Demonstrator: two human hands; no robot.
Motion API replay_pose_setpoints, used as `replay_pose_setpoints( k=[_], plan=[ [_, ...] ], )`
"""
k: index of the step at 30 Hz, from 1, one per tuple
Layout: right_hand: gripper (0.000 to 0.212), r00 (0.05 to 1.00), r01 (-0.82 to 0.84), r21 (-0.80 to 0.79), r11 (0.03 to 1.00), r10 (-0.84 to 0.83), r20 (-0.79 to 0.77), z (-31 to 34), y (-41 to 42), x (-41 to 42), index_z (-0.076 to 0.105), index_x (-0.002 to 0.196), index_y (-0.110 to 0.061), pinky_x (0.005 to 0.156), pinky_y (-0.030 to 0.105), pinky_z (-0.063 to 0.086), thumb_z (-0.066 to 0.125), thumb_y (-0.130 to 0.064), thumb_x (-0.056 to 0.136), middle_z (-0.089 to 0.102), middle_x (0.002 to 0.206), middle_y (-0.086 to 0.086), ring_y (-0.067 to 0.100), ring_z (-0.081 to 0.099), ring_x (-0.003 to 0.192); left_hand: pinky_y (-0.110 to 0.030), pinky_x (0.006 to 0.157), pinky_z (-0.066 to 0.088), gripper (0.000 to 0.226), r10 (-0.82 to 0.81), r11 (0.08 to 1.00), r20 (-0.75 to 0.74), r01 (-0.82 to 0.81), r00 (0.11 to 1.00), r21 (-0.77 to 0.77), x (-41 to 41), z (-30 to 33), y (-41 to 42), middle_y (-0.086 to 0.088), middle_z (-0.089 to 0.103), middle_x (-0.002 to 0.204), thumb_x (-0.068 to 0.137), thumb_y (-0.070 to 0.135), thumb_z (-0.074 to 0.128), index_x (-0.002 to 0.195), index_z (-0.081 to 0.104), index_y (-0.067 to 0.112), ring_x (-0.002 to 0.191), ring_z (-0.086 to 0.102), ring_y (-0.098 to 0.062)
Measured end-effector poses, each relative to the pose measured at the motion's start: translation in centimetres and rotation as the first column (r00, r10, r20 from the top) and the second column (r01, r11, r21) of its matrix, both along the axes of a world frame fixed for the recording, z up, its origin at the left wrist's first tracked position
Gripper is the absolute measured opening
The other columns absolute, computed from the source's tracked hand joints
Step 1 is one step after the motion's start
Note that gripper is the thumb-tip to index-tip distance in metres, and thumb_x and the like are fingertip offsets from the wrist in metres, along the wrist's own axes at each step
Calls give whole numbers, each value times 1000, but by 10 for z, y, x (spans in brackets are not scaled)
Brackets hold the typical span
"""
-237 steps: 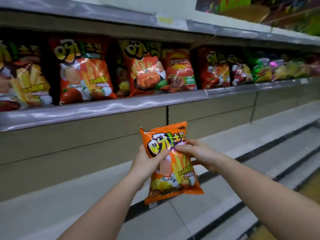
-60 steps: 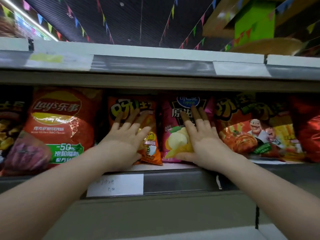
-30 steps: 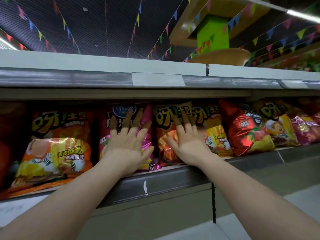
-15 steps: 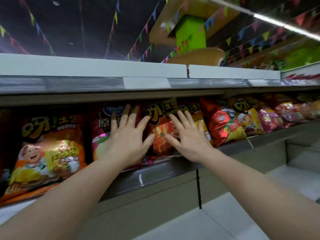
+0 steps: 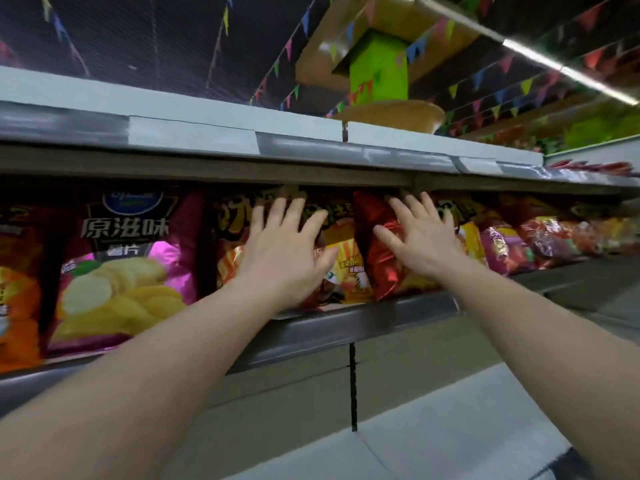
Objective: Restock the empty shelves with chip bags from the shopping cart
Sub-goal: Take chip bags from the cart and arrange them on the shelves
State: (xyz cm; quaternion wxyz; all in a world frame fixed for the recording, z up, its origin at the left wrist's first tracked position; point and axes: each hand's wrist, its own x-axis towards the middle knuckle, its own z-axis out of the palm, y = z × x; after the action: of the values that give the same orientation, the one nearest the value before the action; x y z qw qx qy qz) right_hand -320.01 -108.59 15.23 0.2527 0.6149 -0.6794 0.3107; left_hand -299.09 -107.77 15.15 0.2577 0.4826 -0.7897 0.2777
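Observation:
A row of chip bags stands upright along the shelf [image 5: 346, 327]. My left hand [image 5: 284, 251] lies flat, fingers spread, against an orange bag [image 5: 232, 251]. My right hand [image 5: 419, 237] presses open-palmed on a shiny red bag [image 5: 375, 258]. Between the two hands an orange-yellow bag [image 5: 348, 271] shows. Neither hand grips anything. To the left stands a large magenta bag [image 5: 128, 271] printed with potato slices. The shopping cart is out of view.
The shelf above [image 5: 242, 140] overhangs the bags closely. More bags [image 5: 540, 240] continue to the right along the row. A lower white shelf [image 5: 433, 441] runs below, with a dark vertical seam [image 5: 352, 386] in the panel. Bunting hangs from the ceiling.
Both hands have slid to the right along the row, from the magenta and orange bags to the orange and red ones. The view has shifted right with them.

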Motion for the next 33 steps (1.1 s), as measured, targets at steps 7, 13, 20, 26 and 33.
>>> replay_pose_setpoints(
  k=[7, 13, 20, 26, 33],
  plan=[
    [75, 988, -83, 82, 993, 93, -124, -12, -49, -8, 8, 150, -30, 110, 62, 3, 22, -68, 87, 11, 158, 5, 27, 6, 145, -51, 106, 25, 66, 384, 915, -10, -379, 923, 139, -53, 4, -33, -9, 48, 138, 94, 63, 17, 140, 39, 22, 129, 40, -31],
    [73, 969, -65, 8, 998, 65, -239, -19, -62, -5, 23, 146, -28, 108, 65, 3, 13, -69, 87, 26, 152, 7, 31, 20, 140, -50, 99, 30, 67, 541, 836, 80, -546, 837, 59, -60, -10, -44, -7, 60, 119, 93, 65, 15, 121, 55, 21, 118, 48, -30],
    [71, 970, -78, 99, 992, 98, -221, -17, -63, -4, 45, 134, -19, 109, 60, 14, 17, -67, 90, 50, 132, 10, 31, 39, 128, -48, 96, 32, 69, 592, 799, 116, -599, 798, 48, -62, -15, -49, -5, 63, 109, 93, 64, 9, 107, 60, 19, 110, 51, -27],
    [77, 965, -129, 133, 983, 155, -211, -17, -52, -6, 37, 137, -19, 109, 62, 8, 14, -72, 87, 40, 140, 11, 32, 29, 133, -53, 103, 26, 71, 561, 820, 71, -566, 825, 89, -62, -15, -47, -6, 55, 128, 93, 64, 7, 131, 46, 20, 125, 42, -29],
    [79, 966, -71, 189, 979, 114, -230, -15, -55, -3, 41, 135, -19, 109, 61, 11, 15, -74, 85, 45, 135, 10, 31, 34, 131, -48, 98, 30, 73, 527, 841, 85, -534, 845, 88, -56, -13, -50, -5, 60, 122, 91, 67, 10, 122, 56, 20, 118, 49, -27]
  ],
)
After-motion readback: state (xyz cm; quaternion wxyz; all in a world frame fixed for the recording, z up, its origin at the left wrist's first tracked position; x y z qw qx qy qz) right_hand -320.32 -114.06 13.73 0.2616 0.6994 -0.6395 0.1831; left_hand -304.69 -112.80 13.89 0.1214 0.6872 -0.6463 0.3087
